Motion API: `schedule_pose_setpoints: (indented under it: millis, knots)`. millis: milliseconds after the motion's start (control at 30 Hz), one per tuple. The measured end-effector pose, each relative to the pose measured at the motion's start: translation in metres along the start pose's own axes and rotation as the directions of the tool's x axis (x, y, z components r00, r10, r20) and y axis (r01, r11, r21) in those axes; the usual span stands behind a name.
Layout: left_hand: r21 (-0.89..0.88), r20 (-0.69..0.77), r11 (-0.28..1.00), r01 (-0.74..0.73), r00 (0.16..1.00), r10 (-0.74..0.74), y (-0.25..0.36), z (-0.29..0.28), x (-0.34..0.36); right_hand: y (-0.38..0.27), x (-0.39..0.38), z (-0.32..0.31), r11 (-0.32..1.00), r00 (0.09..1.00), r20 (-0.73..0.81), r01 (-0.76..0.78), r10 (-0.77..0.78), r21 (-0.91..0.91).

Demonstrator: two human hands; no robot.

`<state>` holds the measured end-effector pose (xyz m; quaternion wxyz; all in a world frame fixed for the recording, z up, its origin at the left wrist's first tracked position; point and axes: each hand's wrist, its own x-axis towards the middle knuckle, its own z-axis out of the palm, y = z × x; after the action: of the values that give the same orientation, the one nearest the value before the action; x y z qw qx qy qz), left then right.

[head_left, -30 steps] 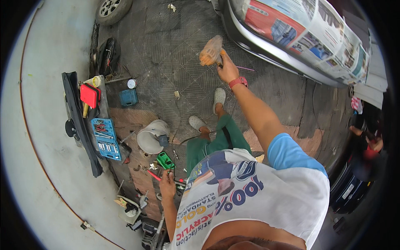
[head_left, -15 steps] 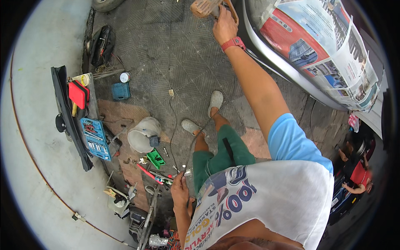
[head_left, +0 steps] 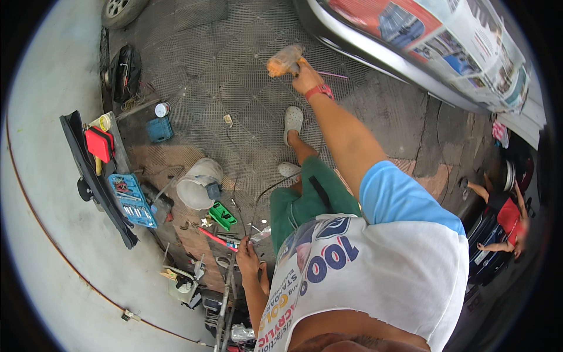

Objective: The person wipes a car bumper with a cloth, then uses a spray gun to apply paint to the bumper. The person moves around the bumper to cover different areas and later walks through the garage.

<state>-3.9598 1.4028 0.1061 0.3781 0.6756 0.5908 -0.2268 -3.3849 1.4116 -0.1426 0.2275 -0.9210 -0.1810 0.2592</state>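
My right hand [head_left: 305, 80] is closed on an orange power tool [head_left: 281, 62] wrapped in cloudy plastic, held out at arm's length over the grey mat floor [head_left: 240, 88]. Just beyond it, at the upper right, a curved silver vehicle panel [head_left: 360, 50] runs beside taped newspaper sheets [head_left: 463, 58]. Low in the view, my left hand [head_left: 247, 253] grips a thin black cable [head_left: 256, 208] at my side. Near that hand lie a red-handled tool [head_left: 212, 237] and a green plastic case [head_left: 221, 215].
A white bucket [head_left: 196, 192], blue socket set [head_left: 132, 202], red case [head_left: 99, 144] and black bag [head_left: 124, 73] lie along the left wall. A tyre [head_left: 120, 12] is at top left. A co-worker in red [head_left: 507, 217] is by a dark car at right.
Half a second ago my right hand was raised against the panel's edge; it has since come back down and left with the tool. The co-worker at right has shifted posture.
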Motion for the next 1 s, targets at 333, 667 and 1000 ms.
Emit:
schedule_pose_setpoints:
  millis: [333,667,1000]
  knots:
    - [-0.243,0.025,0.97,0.009,1.0,-0.003,-0.115,0.044,0.007,0.118,-0.196,-0.02,0.635,0.447,-0.516,-0.167,0.73,0.754]
    - [-0.308,-0.018,0.943,-0.124,0.992,0.124,-0.159,0.1,-0.03,0.062,-0.234,-0.113,0.345,0.952,-0.104,-0.002,0.287,0.938]
    - [-0.063,0.028,0.946,-0.318,0.947,0.32,-0.181,0.134,-0.08,0.172,-0.268,-0.222,0.388,0.868,-0.26,0.086,0.422,0.918]
